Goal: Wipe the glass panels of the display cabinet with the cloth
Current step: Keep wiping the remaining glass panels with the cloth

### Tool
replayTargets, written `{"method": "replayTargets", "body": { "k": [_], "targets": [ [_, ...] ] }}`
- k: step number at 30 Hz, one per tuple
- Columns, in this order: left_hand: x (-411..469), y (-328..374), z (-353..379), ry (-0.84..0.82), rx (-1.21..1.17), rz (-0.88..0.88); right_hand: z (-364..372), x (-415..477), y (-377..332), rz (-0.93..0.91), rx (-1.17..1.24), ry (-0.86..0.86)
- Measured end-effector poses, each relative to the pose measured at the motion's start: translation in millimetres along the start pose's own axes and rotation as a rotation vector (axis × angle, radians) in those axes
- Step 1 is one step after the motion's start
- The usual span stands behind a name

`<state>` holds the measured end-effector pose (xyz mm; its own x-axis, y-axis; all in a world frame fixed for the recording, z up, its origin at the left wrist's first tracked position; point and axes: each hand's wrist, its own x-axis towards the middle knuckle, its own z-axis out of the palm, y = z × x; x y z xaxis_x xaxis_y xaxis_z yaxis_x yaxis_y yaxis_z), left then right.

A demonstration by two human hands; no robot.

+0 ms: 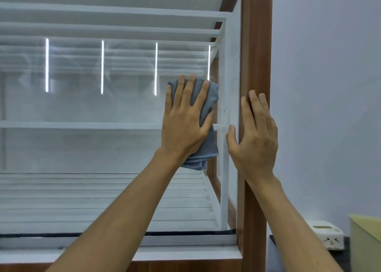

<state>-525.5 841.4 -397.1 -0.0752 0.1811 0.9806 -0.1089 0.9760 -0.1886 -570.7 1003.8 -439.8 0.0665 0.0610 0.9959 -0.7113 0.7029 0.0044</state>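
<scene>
Two bare hands are raised against the cabinet (pixel 254 45). The left hand (pixel 183 125) lies flat on the front glass (pixel 82 107), near its right edge, and presses a folded grey cloth (pixel 208 98) to the pane; its fingers (pixel 190 90) are spread and point up over the cloth, and the thumb hooks round the cloth's right side. The cloth's lower end hangs out below the palm. The right hand (pixel 255 135) rests open on the brown wooden post (pixel 255 189) at the cabinet's right corner, just beside the left hand: its fingers lie close together on the wood and its thumb touches the edge of the glass. Behind the pane run white shelf bars (pixel 82 125), and bright light strips (pixel 102 65) reflect in it. Low at the right, against the wall (pixel 329 86), sit a white box (pixel 327 236) and a pale yellow bin (pixel 367 226).
</scene>
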Motion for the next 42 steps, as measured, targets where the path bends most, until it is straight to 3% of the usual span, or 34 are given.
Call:
{"method": "replayTargets", "body": {
  "k": [12, 22, 27, 35, 42],
  "targets": [
    [-23, 20, 2, -0.057, 0.033, 0.058, -3, -1, -1, -0.005, 0.078, 0.011],
    [-47, -84, -44, -0.027, 0.029, -0.171, -2, -2, -4, 0.029, 0.092, -0.016],
    [-31, -75, -39, -0.008, -0.035, -0.211, -1, -2, -5, 0.037, 0.076, -0.018],
    [-1, 13, -3, -0.087, -0.022, 0.066, -5, -1, 0, 0.029, 0.154, -0.035],
    [-27, 23, 0, -0.099, 0.013, 0.134, -8, -3, 4, -0.005, 0.145, -0.068]
  ]
}}
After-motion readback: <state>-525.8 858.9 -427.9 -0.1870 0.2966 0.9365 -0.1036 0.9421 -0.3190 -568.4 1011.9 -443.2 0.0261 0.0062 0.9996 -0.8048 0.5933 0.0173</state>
